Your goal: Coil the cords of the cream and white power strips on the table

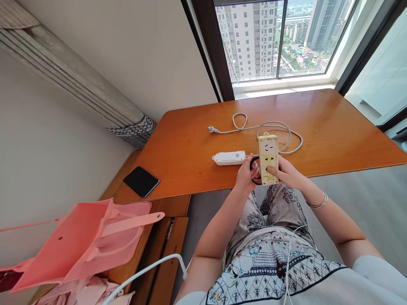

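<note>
A yellowed power strip (269, 152) is held upright over the table's front edge, its socket face towards me. My right hand (287, 173) grips its right side, with the thumb lying across the lower front. Beside its left side, my left hand (246, 173) has its fingers curled round a black cord (255, 182) that loops close to the strip. How the cord joins the strip is hidden. Just left of my hands, a white power strip (229, 158) lies on its side on the table. Behind them a pale cable (273, 123) lies in loose coils, ending in a plug (213, 129).
The brown wooden table (187, 148) reaches to the window (280, 42). A black phone (141, 182) lies at its left corner. Left of me are an open pink bag (85, 241) and a wooden drawer unit (171, 245). A white curved tube (149, 271) rises near my left arm.
</note>
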Demonstrator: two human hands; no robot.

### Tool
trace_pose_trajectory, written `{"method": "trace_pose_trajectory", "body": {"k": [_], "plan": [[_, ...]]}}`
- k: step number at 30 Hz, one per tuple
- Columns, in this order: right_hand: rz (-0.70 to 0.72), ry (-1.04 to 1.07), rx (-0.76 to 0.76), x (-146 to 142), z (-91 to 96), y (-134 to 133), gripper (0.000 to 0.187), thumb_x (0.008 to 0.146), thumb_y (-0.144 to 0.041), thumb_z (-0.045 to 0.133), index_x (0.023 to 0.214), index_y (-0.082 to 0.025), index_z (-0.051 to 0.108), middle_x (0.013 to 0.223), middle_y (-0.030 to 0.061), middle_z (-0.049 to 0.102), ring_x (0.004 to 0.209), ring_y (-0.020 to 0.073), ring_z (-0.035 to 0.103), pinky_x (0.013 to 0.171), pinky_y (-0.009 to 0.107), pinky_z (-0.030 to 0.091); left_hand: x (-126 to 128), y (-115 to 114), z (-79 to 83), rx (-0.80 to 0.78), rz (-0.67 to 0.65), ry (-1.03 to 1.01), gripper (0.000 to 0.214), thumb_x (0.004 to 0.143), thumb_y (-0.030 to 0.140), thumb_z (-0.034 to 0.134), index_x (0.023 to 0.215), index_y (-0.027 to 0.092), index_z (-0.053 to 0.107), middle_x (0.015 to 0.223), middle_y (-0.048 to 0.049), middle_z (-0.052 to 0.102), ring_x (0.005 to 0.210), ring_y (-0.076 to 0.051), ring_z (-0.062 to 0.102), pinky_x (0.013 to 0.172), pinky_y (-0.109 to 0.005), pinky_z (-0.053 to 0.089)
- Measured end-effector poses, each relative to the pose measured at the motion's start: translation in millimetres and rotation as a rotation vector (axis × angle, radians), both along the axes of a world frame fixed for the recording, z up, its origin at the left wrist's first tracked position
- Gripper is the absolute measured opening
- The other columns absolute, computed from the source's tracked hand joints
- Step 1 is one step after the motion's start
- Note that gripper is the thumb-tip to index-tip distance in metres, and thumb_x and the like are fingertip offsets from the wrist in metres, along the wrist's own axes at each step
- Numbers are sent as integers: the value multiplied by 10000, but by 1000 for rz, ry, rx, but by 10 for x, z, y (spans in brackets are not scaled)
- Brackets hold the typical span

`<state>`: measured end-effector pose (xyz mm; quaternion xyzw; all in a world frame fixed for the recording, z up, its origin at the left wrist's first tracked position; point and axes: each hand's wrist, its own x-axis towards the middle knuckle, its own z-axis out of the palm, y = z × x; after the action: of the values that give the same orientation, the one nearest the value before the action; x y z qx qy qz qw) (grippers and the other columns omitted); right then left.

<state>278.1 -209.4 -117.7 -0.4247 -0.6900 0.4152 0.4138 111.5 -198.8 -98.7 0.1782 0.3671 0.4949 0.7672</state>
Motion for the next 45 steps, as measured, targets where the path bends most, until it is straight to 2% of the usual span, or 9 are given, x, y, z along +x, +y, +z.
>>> {"method": "trace_pose_trajectory", "body": {"k": [6,9,13,19,24,29,35,39,45], "plan": [[-40,371,-222,-134,-62,-29,617,829,-709,636,1212,-230,572,1191,105,706,1072,279,691,877,439,604,-45,-4,92,-65,-40,-143,422,932,479,598,680,142,621,509,33,449,463,-73,445,491,-195,406],[-84,522,-302,-185,-94,-17,632,770,-720,693,1173,-254,552,1125,76,724,1012,275,711,857,443,616,12,-54,79,-96,82,-170,297,937,391,595,835,125,680,608,11,562,541,-85,531,569,-204,452],[-200,518,-239,-187,-114,-21,654,736,-758,698,1140,-261,564,1147,75,718,1051,287,694,875,451,617,95,-105,67,-142,248,-159,236,970,306,543,803,156,617,668,6,616,599,-94,589,641,-218,482],[-134,289,-129,-147,-111,-82,625,826,-713,642,1218,-227,618,1256,120,685,1247,328,601,979,483,567,105,-138,123,-17,226,-118,429,980,448,561,659,177,478,506,64,371,417,-49,319,436,-186,296],[-107,260,-130,-161,-104,-98,648,831,-737,613,1207,-208,626,1275,129,677,1202,318,626,1022,500,536,90,-119,69,17,158,9,631,952,547,568,512,202,276,437,72,217,406,-46,205,416,-202,238],[-63,314,-165,-171,-78,-106,635,838,-733,607,1220,-225,608,1259,107,692,1153,296,658,978,463,567,32,-74,73,22,88,16,593,946,512,577,530,204,288,437,72,232,395,-50,221,431,-216,260],[-59,227,-129,-136,-70,-121,598,849,-678,642,1243,-231,605,1315,106,673,1228,307,618,965,451,564,-47,-21,124,-10,85,-22,365,941,499,604,770,180,561,489,73,399,392,-52,310,453,-201,329],[-100,253,-151,-141,-73,-139,579,840,-688,644,1184,-222,615,1280,110,687,1170,300,643,926,442,575,-45,-40,98,41,149,-12,348,863,386,749,739,185,493,478,99,384,370,-22,258,438,-174,292],[-107,350,-220,-129,-45,-172,583,787,-712,687,1115,-236,612,1116,81,735,943,254,698,800,412,611,-65,-63,99,52,128,-39,329,854,260,740,714,190,451,446,111,365,346,-16,232,424,-158,250]]}}
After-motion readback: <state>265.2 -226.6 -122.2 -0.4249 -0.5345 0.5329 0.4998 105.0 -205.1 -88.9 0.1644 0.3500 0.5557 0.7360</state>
